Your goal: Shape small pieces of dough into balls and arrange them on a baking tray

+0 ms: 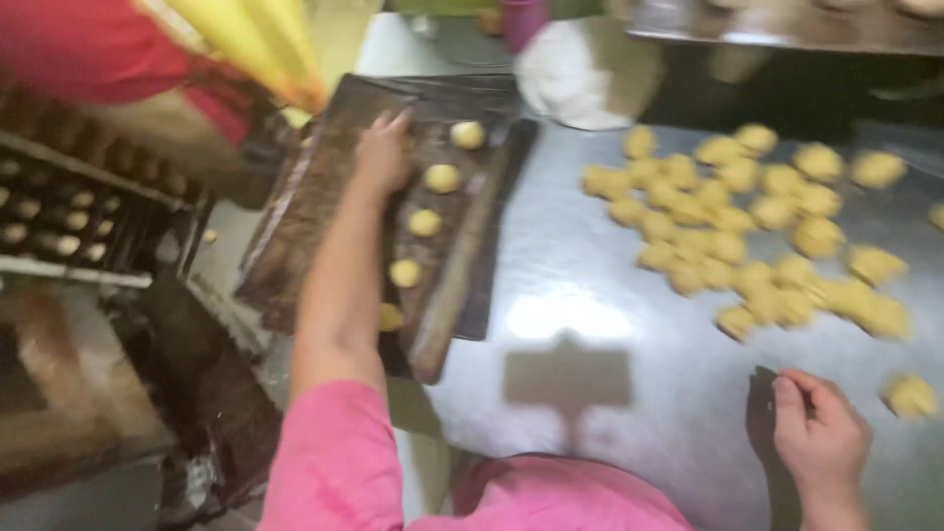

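Steel worktop ahead: my left hand (382, 152) lies flat, fingers spread, on the dark baking tray (295, 236) beside five placed dough balls (425, 222). My right hand (821, 438), loosely curled and empty, rests near the big unplaced pile (757, 226).

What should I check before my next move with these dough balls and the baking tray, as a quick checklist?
1. Left hand is on the dark baking tray, reaching toward its far end: ok.
2. Row of dough balls on the tray is evenly spaced, none touching: ok.
3. Right hand rests on the metal table, holding nothing: ok.
4. Loose pile of dough pieces lies on the table ahead of the right hand: ok.
5. Tray sits fully supported at the table edge: cannot tell, picture blurred.
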